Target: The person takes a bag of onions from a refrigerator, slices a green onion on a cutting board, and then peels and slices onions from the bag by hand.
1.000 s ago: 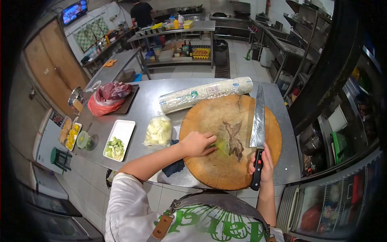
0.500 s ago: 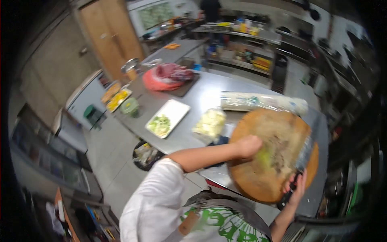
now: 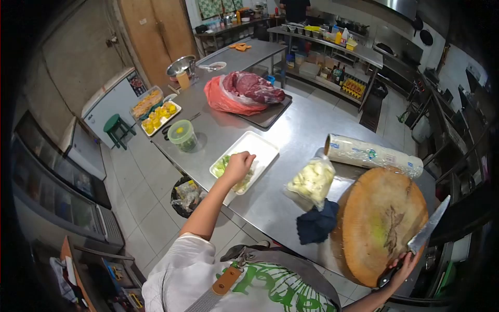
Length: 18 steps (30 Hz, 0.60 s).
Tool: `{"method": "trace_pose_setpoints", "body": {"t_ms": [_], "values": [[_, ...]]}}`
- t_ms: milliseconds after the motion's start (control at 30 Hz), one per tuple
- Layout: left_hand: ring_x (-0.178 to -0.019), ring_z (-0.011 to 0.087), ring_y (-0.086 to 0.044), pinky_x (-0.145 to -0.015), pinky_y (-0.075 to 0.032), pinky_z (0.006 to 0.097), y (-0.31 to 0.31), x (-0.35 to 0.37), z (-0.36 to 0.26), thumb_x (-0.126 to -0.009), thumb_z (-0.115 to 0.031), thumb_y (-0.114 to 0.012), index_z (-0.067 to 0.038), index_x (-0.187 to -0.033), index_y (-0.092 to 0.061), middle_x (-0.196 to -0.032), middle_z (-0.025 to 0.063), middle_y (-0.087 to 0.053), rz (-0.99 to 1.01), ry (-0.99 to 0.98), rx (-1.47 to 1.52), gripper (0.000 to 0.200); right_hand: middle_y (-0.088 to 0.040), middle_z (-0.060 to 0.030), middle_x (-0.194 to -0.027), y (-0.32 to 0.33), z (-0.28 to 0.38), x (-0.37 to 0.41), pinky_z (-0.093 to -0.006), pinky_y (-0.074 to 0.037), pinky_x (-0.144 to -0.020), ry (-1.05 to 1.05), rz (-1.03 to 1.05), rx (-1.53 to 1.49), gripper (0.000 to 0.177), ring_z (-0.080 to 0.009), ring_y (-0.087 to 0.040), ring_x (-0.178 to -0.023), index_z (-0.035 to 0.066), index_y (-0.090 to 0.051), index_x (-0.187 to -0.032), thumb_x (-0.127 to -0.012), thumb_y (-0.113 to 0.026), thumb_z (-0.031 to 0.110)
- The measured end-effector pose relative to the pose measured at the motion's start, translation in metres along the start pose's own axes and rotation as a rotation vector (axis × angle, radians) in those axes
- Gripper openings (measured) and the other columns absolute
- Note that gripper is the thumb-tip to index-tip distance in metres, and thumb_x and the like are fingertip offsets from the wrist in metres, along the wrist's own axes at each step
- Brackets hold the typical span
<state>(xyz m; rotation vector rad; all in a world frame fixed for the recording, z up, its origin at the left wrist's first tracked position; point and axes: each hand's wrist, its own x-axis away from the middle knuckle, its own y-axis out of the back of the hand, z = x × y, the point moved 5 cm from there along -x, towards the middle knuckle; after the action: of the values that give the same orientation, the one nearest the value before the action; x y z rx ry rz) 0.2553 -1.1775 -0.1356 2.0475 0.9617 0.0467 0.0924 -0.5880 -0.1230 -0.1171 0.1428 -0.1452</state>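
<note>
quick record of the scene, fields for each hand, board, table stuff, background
left hand: left hand over the white tray, fingers curled; any contents hidden
right hand: right hand holding the knife, blade pointing away from the person
board: round chopping board, green stain and dark marks on top
white tray contents: chopped greens
near board: dark cloth, bag of pale chunks, roll of wrap
farther left: red meat partly in a reddish bag, lidded tub
background: person in dark top

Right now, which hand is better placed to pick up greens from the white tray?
Left, I'd say. The left hand hovers over the white tray, right by the greens; the right hand holds the knife over at the chopping board.
</note>
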Motion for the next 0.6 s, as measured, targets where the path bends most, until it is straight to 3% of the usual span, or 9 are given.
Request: {"method": "trace_pose_setpoints", "body": {"t_ms": [100, 167, 233, 300, 333, 433, 500, 600], "values": [[-0.058, 0.0333, -0.053, -0.057, -0.043, 0.0396, 0.009, -0.005, 0.018, -0.084, -0.024, -0.054, 0.000, -0.077, -0.058, -0.063, 0.0179, -0.054, 0.130, -0.075, -0.064, 0.025, -0.048, -0.0018, -0.076, 0.006, 0.001, -0.001, -0.0228, -0.034, -0.038, 0.029, -0.081, 0.013, 0.050, -0.0077, -0.043, -0.048, 0.010, -0.027, -0.134, -0.091, -0.050, 0.022], [-0.062, 0.0344, -0.052, -0.060, -0.043, 0.0405, 0.006, 0.000, 0.003, -0.082, -0.023, -0.057, -0.002, -0.071, -0.058, -0.068, 0.0171, -0.056, 0.235, -0.415, -0.171, 0.023, -0.048, -0.0026, -0.077, 0.015, -0.003, -0.005, -0.0229, -0.035, -0.040, 0.078, -0.118, 0.010, 0.051, -0.0086, -0.043, -0.049, 0.007, -0.027, -0.134, -0.091, -0.050, 0.023], [-0.069, 0.0306, -0.053, -0.063, -0.043, 0.0399, 0.001, 0.003, 0.005, -0.078, -0.024, -0.061, -0.004, -0.069, -0.058, -0.071, 0.0131, -0.057, 0.271, -0.478, -0.158, 0.021, -0.048, -0.0046, -0.079, 0.024, -0.006, -0.008, -0.0228, -0.035, -0.044, 0.075, -0.125, 0.032, 0.055, -0.0103, -0.043, -0.052, 0.004, -0.027, -0.133, -0.090, -0.052, 0.025], [-0.077, 0.0257, -0.052, -0.067, -0.042, 0.0366, 0.003, 0.003, -0.002, -0.076, -0.024, -0.063, -0.007, -0.072, -0.060, -0.073, 0.0078, -0.056, 0.309, -0.675, -0.191, 0.018, -0.048, -0.0043, -0.079, 0.027, -0.005, -0.011, -0.0228, -0.035, -0.045, 0.047, -0.131, 0.084, 0.057, -0.0101, -0.042, -0.052, 0.004, -0.026, -0.134, -0.089, -0.053, 0.027], [-0.084, 0.0227, -0.050, -0.072, -0.038, 0.0352, 0.003, 0.003, 0.001, -0.073, -0.026, -0.067, -0.009, -0.076, -0.061, -0.076, 0.0036, -0.055, 0.296, -0.662, -0.211, 0.018, -0.048, -0.0043, -0.079, 0.029, -0.005, -0.011, -0.0228, -0.035, -0.045, 0.049, -0.136, 0.090, 0.057, -0.0101, -0.042, -0.052, 0.004, -0.026, -0.134, -0.089, -0.053, 0.027], [-0.087, 0.0201, -0.050, -0.074, -0.035, 0.0352, 0.014, -0.001, -0.003, -0.069, -0.030, -0.069, -0.011, -0.074, -0.061, -0.078, 0.0012, -0.055, 0.152, -0.688, -0.127, 0.021, -0.048, -0.0040, -0.077, 0.026, -0.002, -0.011, -0.0237, -0.035, -0.046, 0.048, -0.140, 0.113, 0.057, -0.0102, -0.042, -0.053, 0.005, -0.028, -0.133, -0.088, -0.054, 0.028], [-0.087, 0.0199, -0.050, -0.076, -0.034, 0.0379, 0.008, -0.005, 0.004, -0.067, -0.031, -0.071, -0.013, -0.079, -0.062, -0.080, 0.0012, -0.054, 0.157, -0.664, -0.133, 0.024, -0.047, -0.0034, -0.076, 0.026, 0.001, -0.009, -0.0248, -0.035, -0.047, 0.031, -0.221, 0.143, 0.055, -0.0108, -0.041, -0.054, 0.004, -0.030, -0.132, -0.087, -0.054, 0.026], [-0.083, 0.0187, -0.051, -0.074, -0.034, 0.0368, 0.006, -0.008, 0.010, -0.068, -0.029, -0.071, -0.014, -0.083, -0.061, -0.080, 0.0011, -0.052, 0.075, -0.679, -0.063, 0.024, -0.050, -0.0117, -0.100, 0.057, -0.017, -0.026, -0.0255, -0.038, -0.049, 0.007, -0.265, 0.210, 0.046, -0.0147, -0.044, -0.058, 0.005, -0.038, -0.129, -0.090, -0.044, 0.028]]}}
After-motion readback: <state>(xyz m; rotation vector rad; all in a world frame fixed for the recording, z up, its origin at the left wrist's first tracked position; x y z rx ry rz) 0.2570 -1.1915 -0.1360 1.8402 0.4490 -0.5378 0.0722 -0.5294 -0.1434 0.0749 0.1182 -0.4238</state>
